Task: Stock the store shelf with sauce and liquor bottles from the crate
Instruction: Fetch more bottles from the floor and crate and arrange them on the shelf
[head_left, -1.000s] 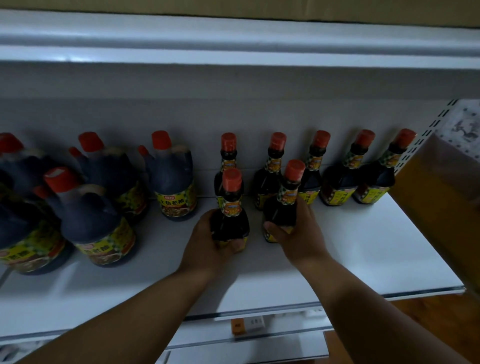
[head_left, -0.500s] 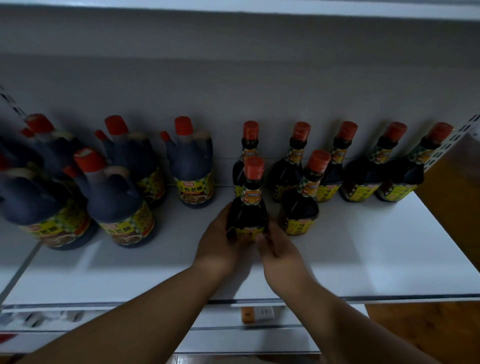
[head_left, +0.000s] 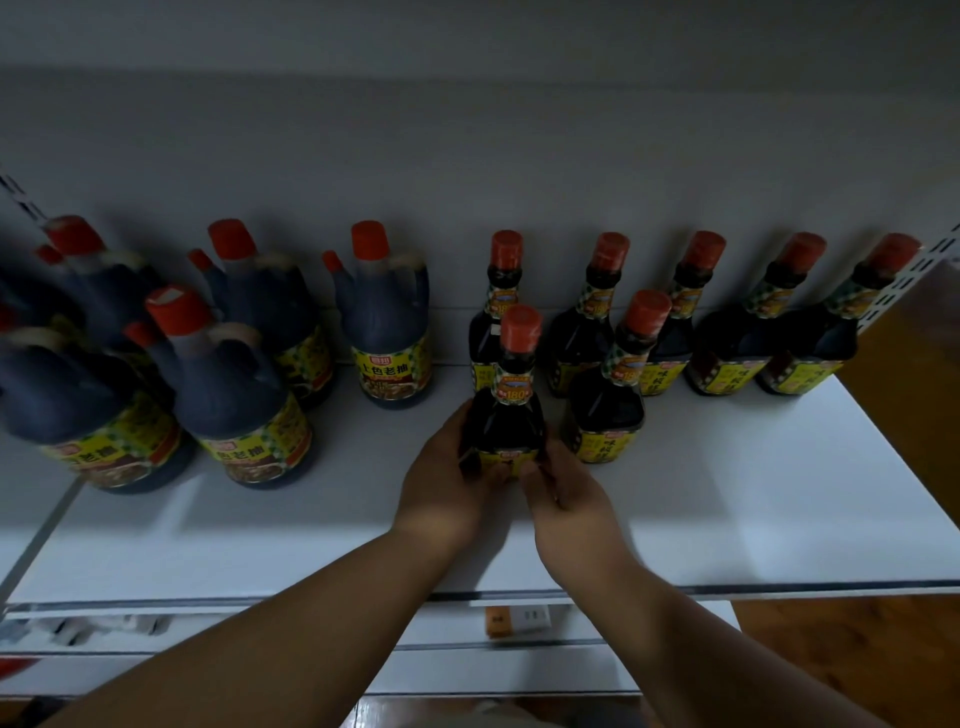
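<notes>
A dark sauce bottle (head_left: 506, 415) with a red cap and yellow label stands on the white shelf (head_left: 727, 493), in front of a back row of like bottles. My left hand (head_left: 441, 488) wraps its left side and base. My right hand (head_left: 566, 493) touches its lower right side with the fingertips. A second front-row sauce bottle (head_left: 610, 400) stands free just to the right, apart from both hands. The crate is out of view.
Several big handled jugs (head_left: 234, 405) of dark sauce fill the shelf's left half. Several small bottles (head_left: 737, 332) line the back wall at right. Bare shelf lies in front and to the right. A lower shelf edge with a price tag (head_left: 517, 621) shows below.
My right hand has let go of the second front bottle and moved left onto the bottle in my left hand. The camera has tilted down and shifted.
</notes>
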